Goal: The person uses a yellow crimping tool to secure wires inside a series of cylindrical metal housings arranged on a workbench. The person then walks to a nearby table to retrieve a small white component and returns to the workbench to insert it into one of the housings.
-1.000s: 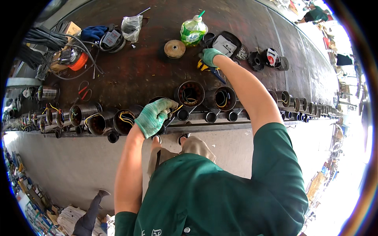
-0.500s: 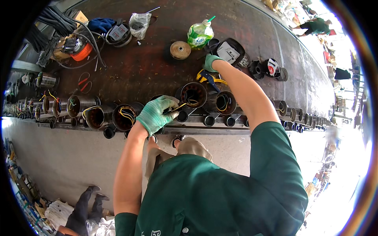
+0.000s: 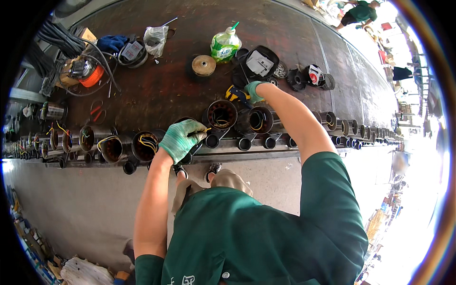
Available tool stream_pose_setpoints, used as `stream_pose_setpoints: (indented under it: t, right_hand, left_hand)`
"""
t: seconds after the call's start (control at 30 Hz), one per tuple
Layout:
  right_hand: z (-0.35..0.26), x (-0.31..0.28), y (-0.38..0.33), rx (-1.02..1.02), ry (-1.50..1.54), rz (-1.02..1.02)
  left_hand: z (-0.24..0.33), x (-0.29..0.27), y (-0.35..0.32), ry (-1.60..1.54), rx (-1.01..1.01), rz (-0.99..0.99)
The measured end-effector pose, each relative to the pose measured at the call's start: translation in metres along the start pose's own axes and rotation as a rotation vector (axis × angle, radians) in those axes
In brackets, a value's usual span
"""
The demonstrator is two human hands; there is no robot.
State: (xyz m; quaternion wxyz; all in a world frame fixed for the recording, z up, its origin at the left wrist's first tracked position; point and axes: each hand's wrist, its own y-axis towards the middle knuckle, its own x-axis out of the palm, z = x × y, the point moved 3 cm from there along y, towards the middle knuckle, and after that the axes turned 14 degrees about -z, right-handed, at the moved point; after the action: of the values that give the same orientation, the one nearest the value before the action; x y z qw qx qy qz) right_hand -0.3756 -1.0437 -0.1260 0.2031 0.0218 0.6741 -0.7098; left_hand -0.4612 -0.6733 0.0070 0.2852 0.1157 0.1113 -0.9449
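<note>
Wire [image 3: 208, 129], thin and yellow, juts from the bent fingers of a person's gloved left hand [image 3: 183, 140], which appear closed on it over the steel cylinders [image 3: 243, 121] ranged along the near edge of the tabletop [image 3: 142, 90]. The tip points toward the neighbouring open cylinder [image 3: 233, 113], likely left free so it can be reached; which cylinder it belongs to cannot be told. The gloved right hand [image 3: 255, 91] is stretched farther out, just beside a yellow-and-dark hand tool [image 3: 232, 93]; its fingers are mostly hidden, so whether they grasp anything cannot be told. The cylinders lie on their sides, mouths toward the person, an arrangement that seems to keep the leads inside in easy view. Beyond the right hand, a black tray [image 3: 274, 59], a green-labelled bottle [image 3: 225, 46] and a round tan disc [image 3: 204, 65] sit close together, making that side the tighter one. The dark surface spreads more widely leftward, between the disc and a red-handled tool [image 3: 95, 110]. Smaller tubes [image 3: 244, 144] line the front, a crowded lip above the pale floor [image 3: 270, 190].
</note>
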Motion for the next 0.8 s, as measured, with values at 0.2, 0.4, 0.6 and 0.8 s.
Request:
stream_pose_setpoints:
  t: [0.2,0.4,0.6,0.8]
  right_hand:
    - [-0.006,0.006,-0.016,-0.015,0.122,0.052]
    - [0.0,0.003,-0.034,-0.001,0.234,0.085]
    - [0.0,-0.015,-0.19,-0.155,0.737,0.567]
    - [-0.127,0.094,-0.249,-0.989,1.812,0.816]
  left_hand:
    - [-0.003,-0.001,-0.004,-0.068,-0.018,0.0]
    - [0.004,-0.002,-0.003,-0.071,-0.121,-0.007]
    - [-0.003,-0.001,-0.003,-0.048,-0.086,-0.05]
    - [-0.002,-0.002,-0.003,-0.103,-0.048,-0.066]
